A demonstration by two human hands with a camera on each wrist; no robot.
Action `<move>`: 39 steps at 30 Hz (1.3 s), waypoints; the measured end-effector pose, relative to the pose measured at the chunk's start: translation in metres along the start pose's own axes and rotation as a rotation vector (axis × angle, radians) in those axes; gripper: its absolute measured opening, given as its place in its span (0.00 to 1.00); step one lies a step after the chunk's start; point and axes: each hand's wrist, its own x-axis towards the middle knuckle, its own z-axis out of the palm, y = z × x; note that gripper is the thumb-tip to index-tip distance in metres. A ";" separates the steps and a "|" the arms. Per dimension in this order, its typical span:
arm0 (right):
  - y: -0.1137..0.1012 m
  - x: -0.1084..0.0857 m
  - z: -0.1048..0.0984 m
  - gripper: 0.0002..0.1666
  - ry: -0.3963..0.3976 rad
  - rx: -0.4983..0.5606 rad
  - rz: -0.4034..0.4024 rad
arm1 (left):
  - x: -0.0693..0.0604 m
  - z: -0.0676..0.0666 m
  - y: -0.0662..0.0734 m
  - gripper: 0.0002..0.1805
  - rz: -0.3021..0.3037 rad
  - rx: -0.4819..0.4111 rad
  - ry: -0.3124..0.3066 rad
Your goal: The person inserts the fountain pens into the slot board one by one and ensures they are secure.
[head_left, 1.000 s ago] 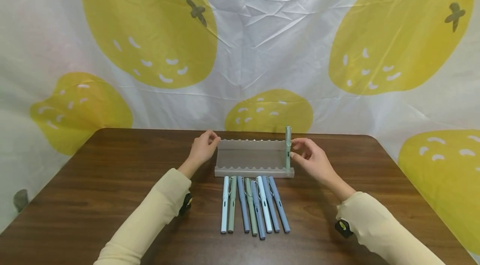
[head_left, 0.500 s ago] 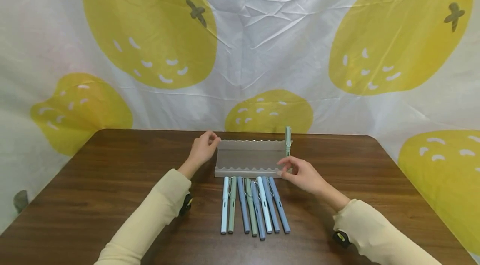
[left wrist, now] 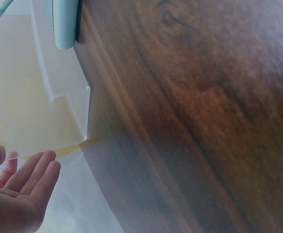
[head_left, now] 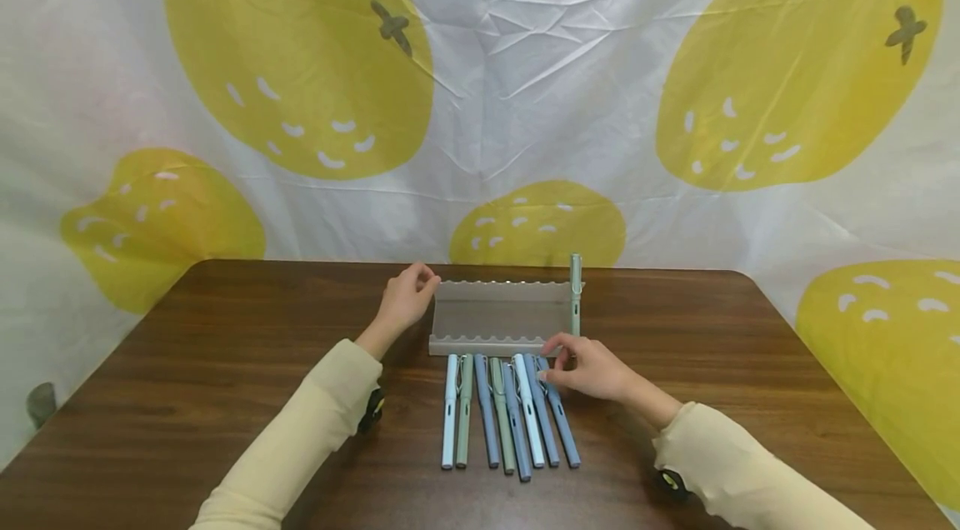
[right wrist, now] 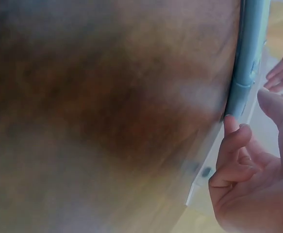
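A clear acrylic pen rack (head_left: 480,340) with scalloped edges stands toward the back of the table. My left hand (head_left: 406,295) holds its left upper corner, thumb and finger on either side of the sheet's edge in the left wrist view. One pale green pen (head_left: 575,288) leans upright in the rack's right-end slot. In front lies a row of several capped pens, light blue, green and blue. Over the cap end of the rightmost blue pen (head_left: 562,420) hovers my right hand (head_left: 592,367); thumb and fingers are parted around it, and no firm grip shows.
The brown wooden table (head_left: 262,347) ends in a back edge close behind the rack. A white cloth (head_left: 525,97) printed with yellow fruit hangs behind it.
My right hand has left the pale green pen standing in the rack and come down toward the front-left, to the right end of the pen row. My left hand has stayed put.
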 end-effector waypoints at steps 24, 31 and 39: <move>-0.008 -0.006 -0.015 0.18 -0.152 -0.272 0.100 | 0.001 0.001 -0.002 0.12 -0.002 0.004 -0.002; -0.011 -0.007 -0.012 0.18 -0.131 -0.348 0.143 | 0.002 0.002 -0.003 0.12 0.000 0.006 0.002; -0.009 -0.008 -0.013 0.19 -0.136 -0.293 0.155 | 0.001 0.002 -0.002 0.12 -0.001 0.000 0.001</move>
